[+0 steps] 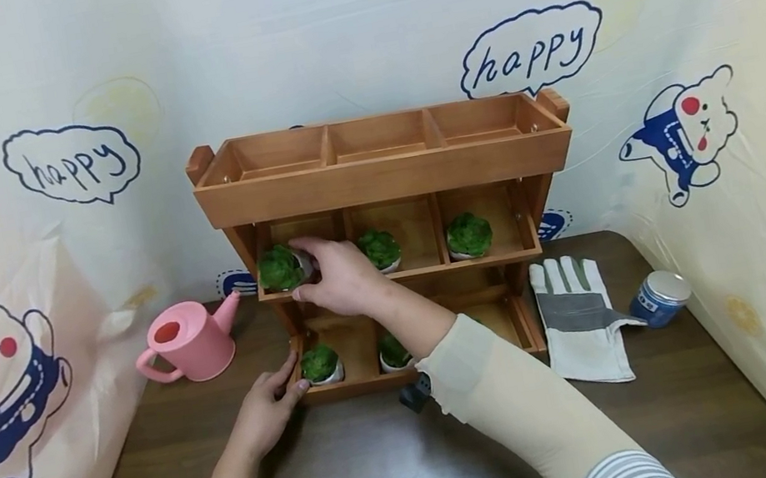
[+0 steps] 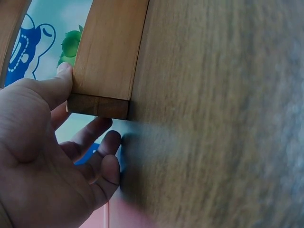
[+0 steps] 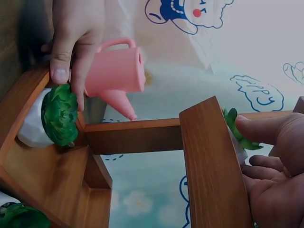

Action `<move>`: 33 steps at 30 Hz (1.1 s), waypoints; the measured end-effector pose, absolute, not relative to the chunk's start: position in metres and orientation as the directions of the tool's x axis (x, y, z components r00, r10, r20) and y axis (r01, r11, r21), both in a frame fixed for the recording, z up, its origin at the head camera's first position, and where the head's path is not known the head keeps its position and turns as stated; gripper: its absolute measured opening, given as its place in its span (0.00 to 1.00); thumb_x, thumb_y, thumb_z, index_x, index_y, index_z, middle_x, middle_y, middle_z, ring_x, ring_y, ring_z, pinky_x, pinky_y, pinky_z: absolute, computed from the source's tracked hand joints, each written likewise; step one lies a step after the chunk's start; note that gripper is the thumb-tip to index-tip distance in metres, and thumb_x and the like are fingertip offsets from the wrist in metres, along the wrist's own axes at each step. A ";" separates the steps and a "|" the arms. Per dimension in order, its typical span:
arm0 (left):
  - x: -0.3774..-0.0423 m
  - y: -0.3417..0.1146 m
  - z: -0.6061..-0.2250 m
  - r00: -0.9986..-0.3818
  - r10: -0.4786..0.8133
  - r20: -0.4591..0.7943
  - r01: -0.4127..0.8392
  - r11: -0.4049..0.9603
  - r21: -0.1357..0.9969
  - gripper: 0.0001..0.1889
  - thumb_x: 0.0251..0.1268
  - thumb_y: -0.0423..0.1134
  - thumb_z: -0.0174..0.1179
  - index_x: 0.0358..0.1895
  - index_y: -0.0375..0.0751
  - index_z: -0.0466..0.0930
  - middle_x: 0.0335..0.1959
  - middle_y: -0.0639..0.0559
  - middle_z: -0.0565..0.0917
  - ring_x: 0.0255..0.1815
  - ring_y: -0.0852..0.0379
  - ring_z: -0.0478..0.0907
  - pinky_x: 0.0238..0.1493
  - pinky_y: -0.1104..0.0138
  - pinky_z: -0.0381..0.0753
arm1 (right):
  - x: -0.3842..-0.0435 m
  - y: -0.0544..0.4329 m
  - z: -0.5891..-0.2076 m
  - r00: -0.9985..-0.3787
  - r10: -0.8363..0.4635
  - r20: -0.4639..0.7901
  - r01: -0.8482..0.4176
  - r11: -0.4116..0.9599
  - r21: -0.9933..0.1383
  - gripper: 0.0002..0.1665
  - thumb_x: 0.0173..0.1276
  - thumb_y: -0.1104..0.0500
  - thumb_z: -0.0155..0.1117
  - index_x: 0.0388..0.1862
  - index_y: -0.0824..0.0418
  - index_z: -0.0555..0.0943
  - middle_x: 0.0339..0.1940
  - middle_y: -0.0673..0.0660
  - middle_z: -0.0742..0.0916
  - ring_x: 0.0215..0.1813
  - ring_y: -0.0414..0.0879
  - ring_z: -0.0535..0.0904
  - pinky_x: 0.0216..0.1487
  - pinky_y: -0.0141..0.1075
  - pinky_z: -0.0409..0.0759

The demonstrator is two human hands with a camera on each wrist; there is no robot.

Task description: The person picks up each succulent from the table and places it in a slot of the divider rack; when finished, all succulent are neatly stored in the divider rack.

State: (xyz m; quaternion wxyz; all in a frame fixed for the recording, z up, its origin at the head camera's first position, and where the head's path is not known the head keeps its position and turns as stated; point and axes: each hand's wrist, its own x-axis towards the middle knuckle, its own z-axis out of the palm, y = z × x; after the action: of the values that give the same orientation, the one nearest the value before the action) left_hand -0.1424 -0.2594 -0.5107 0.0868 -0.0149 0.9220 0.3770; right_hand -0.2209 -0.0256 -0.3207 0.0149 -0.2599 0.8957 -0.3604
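Note:
A three-tier wooden shelf point(image 1: 384, 179) stands at the back of the table. In the left compartment of its middle tier is a green succulent in a white pot point(image 1: 280, 269), tilted leftward. My right hand point(image 1: 342, 278) holds that pot between thumb and fingers; in the right wrist view the front board partly hides the pot. Down at the lower tier's left corner, my left hand point(image 1: 269, 410) grips the wooden edge, thumb on the front board point(image 2: 109, 47) and fingers around the end. Just beside it sits another potted succulent point(image 1: 321, 364).
More potted succulents point(image 1: 469, 235) occupy the middle and lower tiers. To the left stands a pink watering can point(image 1: 195, 342). White and grey work gloves point(image 1: 583, 324) lie on the right, next to a blue can with a silver lid point(image 1: 659, 299).

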 end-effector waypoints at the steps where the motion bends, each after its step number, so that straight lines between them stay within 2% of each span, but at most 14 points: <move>1: -0.142 -0.259 -0.510 -0.984 0.037 -0.174 -0.095 0.715 0.692 0.38 0.73 0.65 0.58 0.81 0.59 0.61 0.55 0.43 0.78 0.55 0.43 0.76 0.60 0.41 0.75 | -0.220 -0.024 -0.321 -0.865 -0.477 0.156 -0.449 0.596 -0.666 0.44 0.69 0.50 0.75 0.80 0.54 0.67 0.70 0.55 0.81 0.66 0.47 0.80 0.63 0.40 0.79; 6: -0.142 -0.259 -0.508 -0.985 0.041 -0.168 -0.087 0.723 0.685 0.38 0.74 0.64 0.57 0.81 0.57 0.61 0.55 0.43 0.78 0.55 0.43 0.76 0.60 0.41 0.75 | -0.215 -0.018 -0.324 -0.869 -0.476 0.138 -0.402 0.514 -0.758 0.46 0.70 0.52 0.74 0.83 0.54 0.64 0.77 0.55 0.74 0.72 0.48 0.75 0.64 0.38 0.78; 12: -0.142 -0.261 -0.508 -0.988 0.042 -0.148 -0.071 0.728 0.682 0.37 0.74 0.64 0.57 0.81 0.57 0.61 0.55 0.43 0.78 0.55 0.44 0.76 0.60 0.41 0.74 | -0.207 -0.011 -0.331 -0.865 -0.465 0.191 -0.383 0.364 -0.849 0.45 0.71 0.55 0.73 0.83 0.54 0.64 0.79 0.55 0.72 0.74 0.48 0.73 0.63 0.35 0.78; 19: -0.143 -0.260 -0.510 -0.989 0.047 -0.140 -0.062 0.728 0.683 0.37 0.75 0.62 0.58 0.81 0.56 0.61 0.52 0.43 0.78 0.52 0.45 0.76 0.57 0.45 0.75 | -0.194 0.003 -0.343 -0.843 -0.467 0.266 -0.417 0.256 -0.872 0.43 0.73 0.57 0.71 0.82 0.57 0.64 0.79 0.54 0.72 0.73 0.48 0.74 0.64 0.32 0.76; 26: -0.145 -0.259 -0.510 -0.986 0.045 -0.160 -0.077 0.729 0.680 0.38 0.75 0.64 0.57 0.82 0.55 0.60 0.52 0.42 0.77 0.51 0.44 0.75 0.57 0.43 0.75 | -0.178 0.017 -0.356 -0.832 -0.467 0.301 -0.428 0.194 -0.883 0.42 0.72 0.56 0.72 0.81 0.58 0.66 0.77 0.52 0.74 0.72 0.51 0.75 0.64 0.31 0.75; 33: -0.144 -0.258 -0.510 -0.982 0.037 -0.184 -0.097 0.740 0.666 0.39 0.74 0.65 0.56 0.82 0.57 0.59 0.55 0.41 0.77 0.55 0.42 0.75 0.59 0.39 0.74 | -0.168 0.030 -0.366 -0.826 -0.464 0.320 -0.440 0.175 -0.881 0.42 0.71 0.59 0.73 0.80 0.57 0.67 0.77 0.55 0.75 0.71 0.44 0.76 0.65 0.31 0.75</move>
State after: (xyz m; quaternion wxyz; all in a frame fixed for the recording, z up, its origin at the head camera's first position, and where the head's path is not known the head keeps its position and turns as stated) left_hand -0.1442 -0.2580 -0.5105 0.0928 -0.0163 0.9280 0.3605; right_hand -0.1682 0.0299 -0.3661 0.0105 -0.2947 0.7664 -0.5707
